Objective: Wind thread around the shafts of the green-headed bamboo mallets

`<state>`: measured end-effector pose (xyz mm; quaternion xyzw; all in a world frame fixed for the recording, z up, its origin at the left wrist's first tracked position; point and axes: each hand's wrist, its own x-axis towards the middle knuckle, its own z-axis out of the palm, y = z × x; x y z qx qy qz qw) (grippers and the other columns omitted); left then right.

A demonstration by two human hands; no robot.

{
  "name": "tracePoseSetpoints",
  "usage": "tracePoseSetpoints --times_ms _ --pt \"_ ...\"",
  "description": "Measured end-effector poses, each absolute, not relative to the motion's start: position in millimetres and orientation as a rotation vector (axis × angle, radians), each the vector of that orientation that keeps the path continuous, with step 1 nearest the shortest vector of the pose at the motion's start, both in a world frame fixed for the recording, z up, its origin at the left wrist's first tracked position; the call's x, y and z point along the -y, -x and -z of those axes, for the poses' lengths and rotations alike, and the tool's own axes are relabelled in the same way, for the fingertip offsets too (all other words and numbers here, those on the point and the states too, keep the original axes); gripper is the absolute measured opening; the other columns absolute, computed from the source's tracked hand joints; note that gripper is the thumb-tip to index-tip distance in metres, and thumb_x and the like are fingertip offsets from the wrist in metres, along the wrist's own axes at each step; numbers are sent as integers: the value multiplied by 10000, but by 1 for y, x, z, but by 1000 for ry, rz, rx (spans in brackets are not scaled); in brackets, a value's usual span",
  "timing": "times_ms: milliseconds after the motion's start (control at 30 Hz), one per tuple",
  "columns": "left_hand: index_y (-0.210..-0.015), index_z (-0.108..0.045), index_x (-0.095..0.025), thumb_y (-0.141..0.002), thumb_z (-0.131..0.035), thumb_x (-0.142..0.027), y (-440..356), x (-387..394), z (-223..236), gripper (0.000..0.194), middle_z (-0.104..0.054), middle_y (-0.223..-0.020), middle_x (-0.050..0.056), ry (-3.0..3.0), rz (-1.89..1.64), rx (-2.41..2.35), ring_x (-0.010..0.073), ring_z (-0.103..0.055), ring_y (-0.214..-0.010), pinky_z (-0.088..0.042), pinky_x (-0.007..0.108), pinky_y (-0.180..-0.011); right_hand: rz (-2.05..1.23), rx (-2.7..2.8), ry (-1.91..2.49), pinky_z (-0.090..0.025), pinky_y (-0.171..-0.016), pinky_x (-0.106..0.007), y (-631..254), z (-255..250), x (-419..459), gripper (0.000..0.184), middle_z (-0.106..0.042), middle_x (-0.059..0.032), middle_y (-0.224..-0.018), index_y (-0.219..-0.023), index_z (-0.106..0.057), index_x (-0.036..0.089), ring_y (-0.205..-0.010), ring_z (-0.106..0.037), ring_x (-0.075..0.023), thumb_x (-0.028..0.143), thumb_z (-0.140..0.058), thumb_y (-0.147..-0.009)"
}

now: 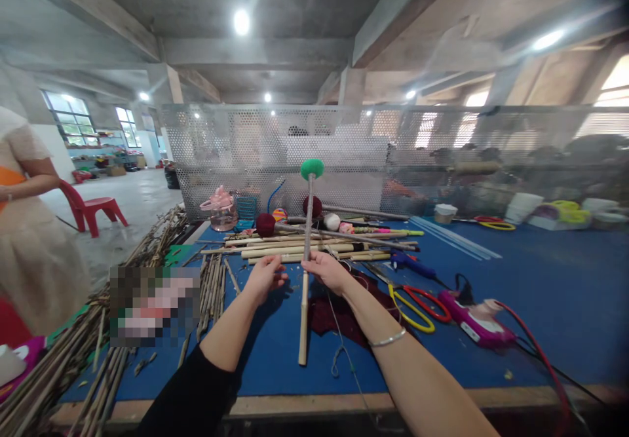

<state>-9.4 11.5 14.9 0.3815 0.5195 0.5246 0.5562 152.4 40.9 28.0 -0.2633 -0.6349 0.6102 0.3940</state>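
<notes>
Upright in front of me stands a long stick with a round green head. Its upper shaft looks wrapped in something grey, and its lower end is bare pale wood. My right hand is closed around the shaft near its middle. My left hand is to the left of the stick, apart from it, with loosely bent fingers and nothing visible in them. Below my right hand, dark red fabric and a thin cord lie on the blue table.
Behind my hands lie several pale sticks and dark red balls. Scissors with yellow and red handles, a blue glue gun and a magenta device are at right. Twigs lie left; a person stands beyond.
</notes>
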Motion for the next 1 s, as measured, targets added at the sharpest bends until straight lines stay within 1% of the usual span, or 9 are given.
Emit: tracePoseSetpoints --times_ms 100,233,300,400,500,600,700,867,1000 --pt "-769 -548 -130 -629 -609 -511 3 -3 -11 410 -572 -640 17 -1265 -997 -1202 82 -516 -477 -351 171 -404 -1524 1620 682 -314 -511 -204 -151 -23 -45 322 -482 43 -576 -683 -495 138 -524 -415 -69 377 -691 -592" --pt "-654 -551 -113 -543 -698 -442 -9 7 -10 377 -492 -465 -35 -1432 -944 -1125 50 -410 -395 -308 176 -407 -1530 1600 702 -286 -451 -187 -153 -22 -45 336 -456 58 -541 -678 -481 140 -460 -377 -48 373 -701 -580" --pt "-673 -558 -112 -547 -706 -417 -11 10 -13 361 -505 -492 -34 -1364 -936 -1028 53 -442 -424 -347 184 -454 -1614 1588 700 -217 -388 -175 -157 -24 -44 327 -407 81 -481 -721 -484 145 -385 -299 -30 381 -681 -610" --pt "-780 -581 -113 -570 -705 -393 -9 14 -20 372 -585 -649 15 -1242 -867 -854 89 -547 -558 -411 210 -556 -1794 1568 651 -129 -350 -170 -161 -25 -42 308 -323 112 -409 -803 -481 161 -325 -209 -26 392 -635 -669" --pt "-845 -575 -120 -585 -698 -396 -9 16 -21 399 -608 -744 54 -1183 -824 -780 117 -583 -626 -422 218 -564 -1794 1544 622 -195 -362 -159 -160 -25 -42 311 -398 91 -447 -761 -463 162 -352 -315 -33 362 -668 -640" --pt "-770 -552 -126 -562 -712 -393 -11 15 -19 374 -588 -668 22 -1204 -905 -888 103 -562 -556 -405 207 -506 -1689 1532 653 -279 -407 -160 -154 -25 -41 339 -471 63 -524 -712 -461 145 -421 -405 -38 323 -719 -581" --pt "-708 -537 -122 -533 -736 -365 -12 15 -20 359 -564 -596 -5 -1200 -967 -929 84 -538 -510 -395 196 -500 -1698 1503 653 -257 -390 -156 -153 -26 -39 335 -449 74 -502 -726 -465 145 -396 -370 -29 333 -709 -594" --pt "-824 -569 -119 -556 -731 -352 -8 15 -22 390 -604 -733 53 -1113 -831 -743 116 -590 -616 -409 194 -531 -1832 1528 611 -207 -362 -165 -157 -26 -38 323 -443 75 -463 -778 -458 163 -362 -346 -43 376 -659 -644" --pt "-750 -532 -132 -565 -715 -383 -9 10 -13 361 -551 -604 1 -1178 -898 -878 94 -548 -517 -387 185 -469 -1644 1591 699 -236 -389 -173 -154 -24 -41 323 -466 66 -492 -708 -462 145 -402 -370 -39 350 -690 -606"
